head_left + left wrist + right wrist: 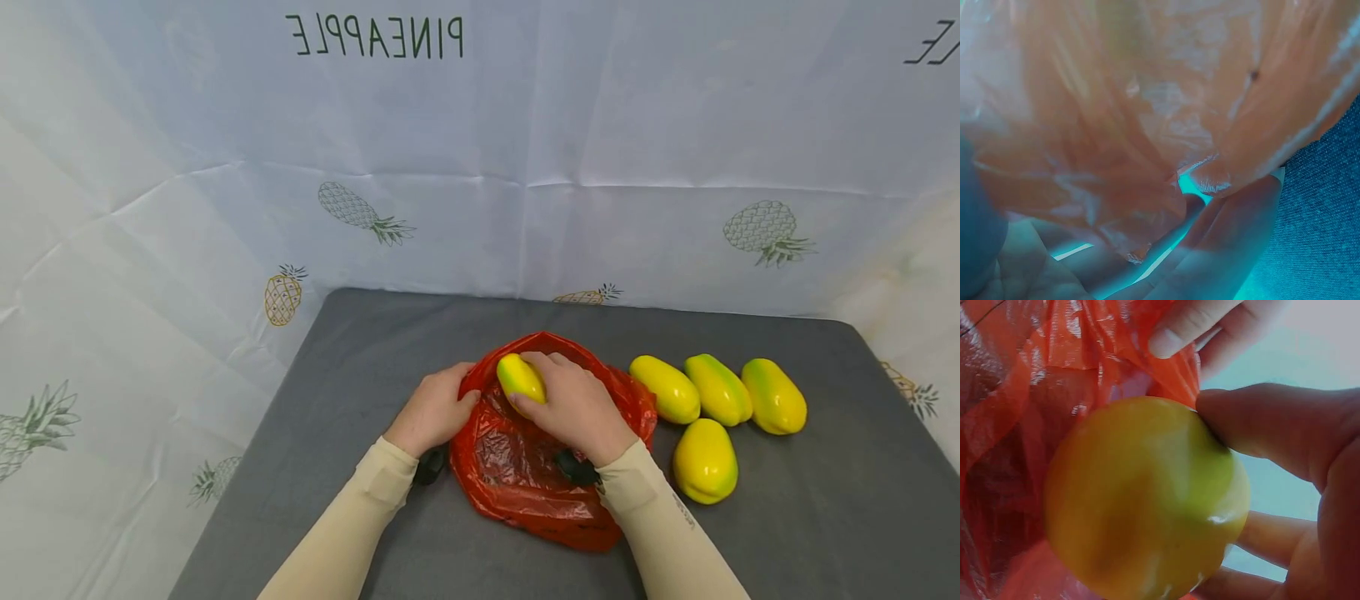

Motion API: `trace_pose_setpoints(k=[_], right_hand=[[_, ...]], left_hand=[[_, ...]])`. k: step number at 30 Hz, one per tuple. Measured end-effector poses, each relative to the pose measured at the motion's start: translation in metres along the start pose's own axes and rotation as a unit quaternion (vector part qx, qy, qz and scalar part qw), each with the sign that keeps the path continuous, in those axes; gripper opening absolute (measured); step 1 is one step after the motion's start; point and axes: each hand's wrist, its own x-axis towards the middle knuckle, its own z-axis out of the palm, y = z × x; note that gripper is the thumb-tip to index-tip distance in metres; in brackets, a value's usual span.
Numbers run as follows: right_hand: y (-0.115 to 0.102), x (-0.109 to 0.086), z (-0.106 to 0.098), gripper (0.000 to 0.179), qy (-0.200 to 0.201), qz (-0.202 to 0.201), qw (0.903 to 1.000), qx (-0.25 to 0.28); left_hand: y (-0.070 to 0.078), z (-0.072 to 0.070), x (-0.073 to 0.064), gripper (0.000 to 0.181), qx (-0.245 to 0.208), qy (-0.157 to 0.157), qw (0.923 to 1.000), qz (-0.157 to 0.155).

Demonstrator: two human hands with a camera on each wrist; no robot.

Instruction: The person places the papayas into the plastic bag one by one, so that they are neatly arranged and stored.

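A red plastic bag (517, 454) lies spread on the grey table with its mouth facing up. My left hand (431, 410) pinches the bag's left rim between thumb and fingers. Over the bag's opening, my right hand (576, 402) grips a yellow papaya (519, 377) with a greenish patch. The right wrist view shows this papaya (1141, 500) large, thumb on one side and fingers on the other, with bag film behind it. In the left wrist view the bag's film (1116, 125) covers most of the left fingers. What lies deep inside the bag is hidden.
Several more yellow-green papayas rest right of the bag: three in a slanted row, one being the middle papaya (717, 390), and a nearer papaya (706, 462). The grey table (375, 333) meets a pale pineapple-print cloth (525, 233) at the back.
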Motion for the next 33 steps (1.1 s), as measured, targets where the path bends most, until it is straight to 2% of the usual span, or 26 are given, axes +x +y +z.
trace_pose_setpoints(k=[8,14,20,33], right_hand=[[0.002,0.004,0.01,0.066,0.011,-0.007,0.9999,0.001],[0.001,0.004,0.015,0.066,0.004,-0.014,0.9999,-0.003],[0.002,0.005,0.015,0.067,0.017,-0.017,0.9997,-0.007],[0.003,0.007,0.022,0.065,0.018,-0.022,0.9995,-0.016]], left_hand=[[-0.001,0.001,0.0,0.045,0.003,0.003,0.9999,0.014],[-0.004,0.0,-0.004,0.044,0.004,0.009,0.9999,0.01],[-0.002,0.0,-0.002,0.042,0.011,0.013,0.9997,0.02],[-0.001,0.002,-0.002,0.043,0.017,0.014,0.9996,0.017]])
